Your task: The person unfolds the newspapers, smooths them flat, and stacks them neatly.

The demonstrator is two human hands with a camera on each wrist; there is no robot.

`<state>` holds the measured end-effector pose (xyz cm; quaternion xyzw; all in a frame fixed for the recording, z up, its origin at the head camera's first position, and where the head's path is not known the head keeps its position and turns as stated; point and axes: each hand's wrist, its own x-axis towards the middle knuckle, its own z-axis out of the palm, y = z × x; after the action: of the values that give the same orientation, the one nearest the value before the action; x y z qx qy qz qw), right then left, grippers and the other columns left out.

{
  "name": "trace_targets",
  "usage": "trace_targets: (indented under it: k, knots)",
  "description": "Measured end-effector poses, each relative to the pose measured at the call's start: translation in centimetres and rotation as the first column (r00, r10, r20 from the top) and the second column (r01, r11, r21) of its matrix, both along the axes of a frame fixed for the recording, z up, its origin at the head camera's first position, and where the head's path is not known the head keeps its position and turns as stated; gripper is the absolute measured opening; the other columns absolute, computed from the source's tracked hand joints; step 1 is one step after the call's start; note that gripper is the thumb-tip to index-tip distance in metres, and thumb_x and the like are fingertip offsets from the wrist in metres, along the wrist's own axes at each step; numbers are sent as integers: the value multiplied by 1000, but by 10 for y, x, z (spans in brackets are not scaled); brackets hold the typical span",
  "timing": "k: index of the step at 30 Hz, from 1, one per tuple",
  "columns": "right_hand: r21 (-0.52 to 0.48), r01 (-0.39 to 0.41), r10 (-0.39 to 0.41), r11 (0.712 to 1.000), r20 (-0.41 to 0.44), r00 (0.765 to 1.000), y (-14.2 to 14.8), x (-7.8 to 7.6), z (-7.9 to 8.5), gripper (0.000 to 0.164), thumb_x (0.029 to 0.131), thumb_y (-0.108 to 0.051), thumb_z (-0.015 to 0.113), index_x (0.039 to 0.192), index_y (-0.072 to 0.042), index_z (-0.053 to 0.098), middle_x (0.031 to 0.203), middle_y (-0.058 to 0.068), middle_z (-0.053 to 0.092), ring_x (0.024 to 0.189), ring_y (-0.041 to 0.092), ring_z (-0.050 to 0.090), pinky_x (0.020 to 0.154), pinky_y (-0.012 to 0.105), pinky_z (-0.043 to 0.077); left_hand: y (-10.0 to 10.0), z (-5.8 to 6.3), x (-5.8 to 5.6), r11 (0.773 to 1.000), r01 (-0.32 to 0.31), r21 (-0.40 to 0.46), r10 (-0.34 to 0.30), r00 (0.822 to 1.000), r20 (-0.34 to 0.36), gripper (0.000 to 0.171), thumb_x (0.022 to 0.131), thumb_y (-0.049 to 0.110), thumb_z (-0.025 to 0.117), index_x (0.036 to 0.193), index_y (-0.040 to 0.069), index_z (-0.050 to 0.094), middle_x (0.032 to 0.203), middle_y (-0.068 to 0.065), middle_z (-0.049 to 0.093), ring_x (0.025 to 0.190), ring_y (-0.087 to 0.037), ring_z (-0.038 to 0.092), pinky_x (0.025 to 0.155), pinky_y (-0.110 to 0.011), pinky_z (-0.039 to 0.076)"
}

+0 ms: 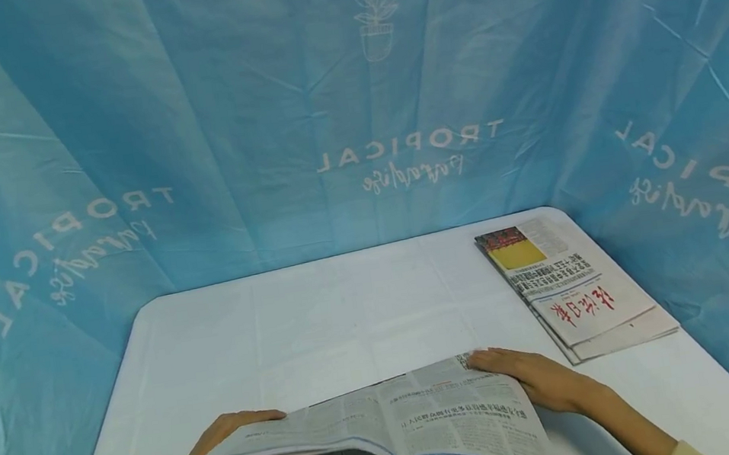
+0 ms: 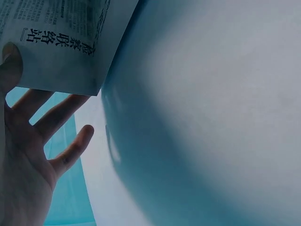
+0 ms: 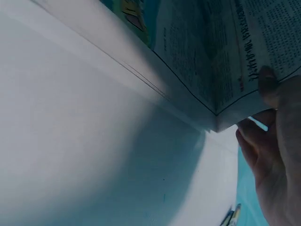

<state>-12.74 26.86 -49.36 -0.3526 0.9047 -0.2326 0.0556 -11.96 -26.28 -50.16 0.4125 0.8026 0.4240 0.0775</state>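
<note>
An unfolded newspaper is raised off the front of the table, its upper sheet arching over a lower page. My left hand grips its left side; in the left wrist view the thumb lies on the printed page and the fingers spread behind it. At the right, my right hand pinches the far corner. The right wrist view shows that thumb on the inner page, with fingers behind the sheet. Part of a coloured picture shows inside the paper.
Folded newspapers with red lettering lie stacked at the table's right side. The white table has rounded far corners. A blue curtain with printed lettering hangs behind it and along both sides.
</note>
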Motion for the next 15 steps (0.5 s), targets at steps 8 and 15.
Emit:
trace_targets:
  k: [8, 15]
  knots:
    - [-343, -89, 119, 935, 67, 991, 1, -31, -13, 39, 102, -3, 44, 141, 1, 48, 138, 22, 54, 132, 25, 50, 106, 32, 42, 12, 4, 3, 873, -477, -101, 463, 876, -134, 31, 96, 10, 60, 126, 17, 61, 123, 1, 66, 117, -13, 61, 92, -43, 51]
    - [-430, 124, -122, 894, 33, 992, -12, -50, -26, 36, 102, -7, 49, 137, -14, 56, 133, 7, 61, 124, 6, 55, 97, 38, 49, 16, -5, -14, 794, -593, -137, 577, 805, -140, 32, 91, 8, 66, 122, 13, 59, 118, -3, 69, 102, -24, 68, 82, -41, 55]
